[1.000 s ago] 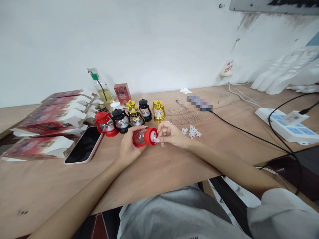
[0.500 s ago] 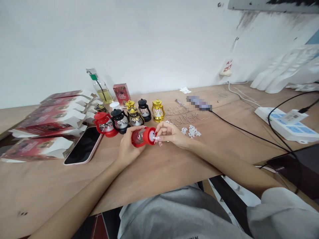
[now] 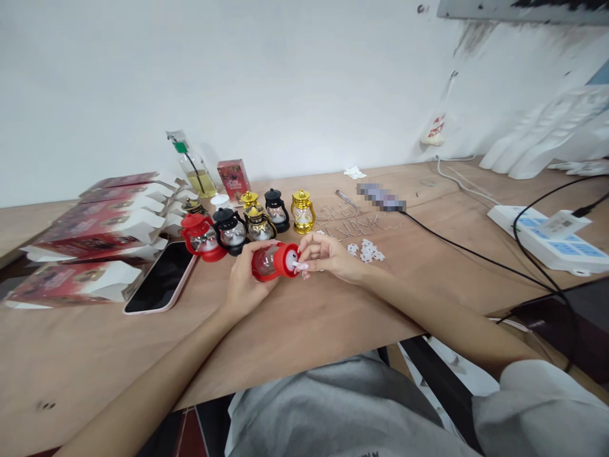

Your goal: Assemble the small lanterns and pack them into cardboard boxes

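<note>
My left hand [image 3: 247, 277] is wrapped round a small red lantern [image 3: 268, 261] tipped on its side, its white underside facing right. At that base, my right hand [image 3: 326, 259] has thumb and fingers pinched together; a small white piece seems to be between them, too small to name surely. Behind my hands stand more small lanterns: a red one [image 3: 203, 237], a black one [image 3: 231, 231], another black one [image 3: 276, 211] and a gold one [image 3: 303, 212]. A pile of small white pieces [image 3: 370, 251] lies right of my right hand.
Left are stacked red boxes [image 3: 104, 222] with open flaps and a phone [image 3: 160, 279]. A bottle of yellow liquid [image 3: 200, 181] and an upright red box [image 3: 233, 180] stand behind. Thin wire pieces [image 3: 354, 222], a screwdriver [image 3: 346, 198] and a white power strip [image 3: 547, 238] lie right.
Both hands keep nearly the same pose at the lantern's base. The whole view has shifted very slightly; nothing else has visibly moved.
</note>
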Demonstrator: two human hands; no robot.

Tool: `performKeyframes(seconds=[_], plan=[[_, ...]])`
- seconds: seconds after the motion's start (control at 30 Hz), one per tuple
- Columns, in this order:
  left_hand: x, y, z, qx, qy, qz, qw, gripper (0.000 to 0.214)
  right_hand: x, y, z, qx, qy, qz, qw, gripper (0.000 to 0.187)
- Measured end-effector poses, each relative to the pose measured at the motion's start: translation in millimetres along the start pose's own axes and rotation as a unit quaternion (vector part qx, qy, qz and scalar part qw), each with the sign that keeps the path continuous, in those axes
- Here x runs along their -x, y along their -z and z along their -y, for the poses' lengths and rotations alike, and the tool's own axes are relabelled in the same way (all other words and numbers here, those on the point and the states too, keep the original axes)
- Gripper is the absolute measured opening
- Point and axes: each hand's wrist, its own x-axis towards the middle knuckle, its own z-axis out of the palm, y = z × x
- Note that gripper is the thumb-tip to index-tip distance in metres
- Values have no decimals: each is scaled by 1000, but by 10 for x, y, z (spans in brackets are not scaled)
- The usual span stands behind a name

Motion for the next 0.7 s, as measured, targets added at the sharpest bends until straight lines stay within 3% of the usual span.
performKeyframes(seconds=[0.37, 0.7], plan=[[4, -5, -7, 9, 0, 5, 1000, 48, -8, 38, -22, -8, -28, 30, 999, 39], [3, 13, -28, -32, -21, 19, 999, 46, -7, 17, 27, -36, -87, -12, 995, 42]])
